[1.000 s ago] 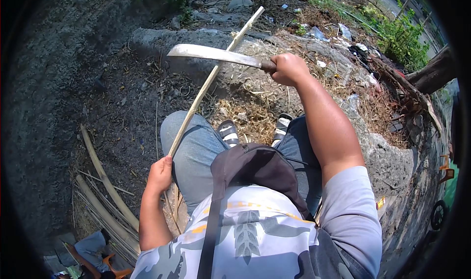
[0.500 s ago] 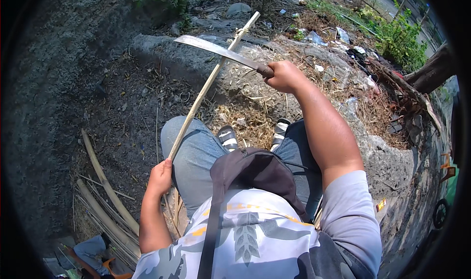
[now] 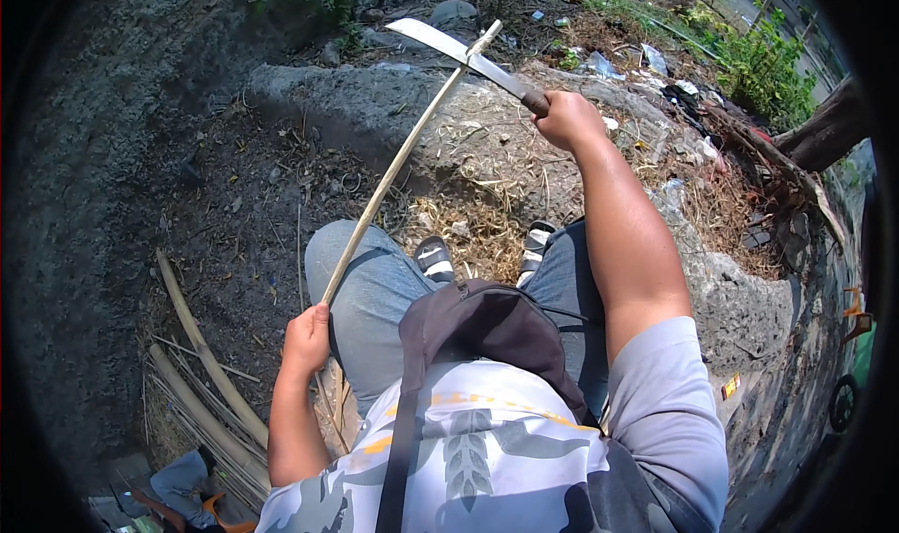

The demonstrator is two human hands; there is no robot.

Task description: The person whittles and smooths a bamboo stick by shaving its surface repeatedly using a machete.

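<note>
My left hand (image 3: 306,338) is closed round the lower end of a long pale bamboo strip (image 3: 393,170), beside my left thigh. The strip slants up and away to the right across my knee, and a knobbly, frayed joint shows near its far end. In my right hand (image 3: 569,121) is the dark handle of a machete (image 3: 496,76), held out at arm's length. Its broad blade points to the upper left and crosses the strip at that joint. Whether the edge has bitten into the strip is too small to tell.
Split bamboo lengths (image 3: 208,364) lie on the ground at my left. Ahead is a rough stone ledge (image 3: 328,93) with shavings (image 3: 473,216) by my sandals. A tree trunk (image 3: 824,130) and litter are at right. Another person's leg (image 3: 180,488) shows at lower left.
The machete has moved away from me and to the right, further up the bamboo strip to its joint. My right arm has reached out with it; the left hand keeps its place.
</note>
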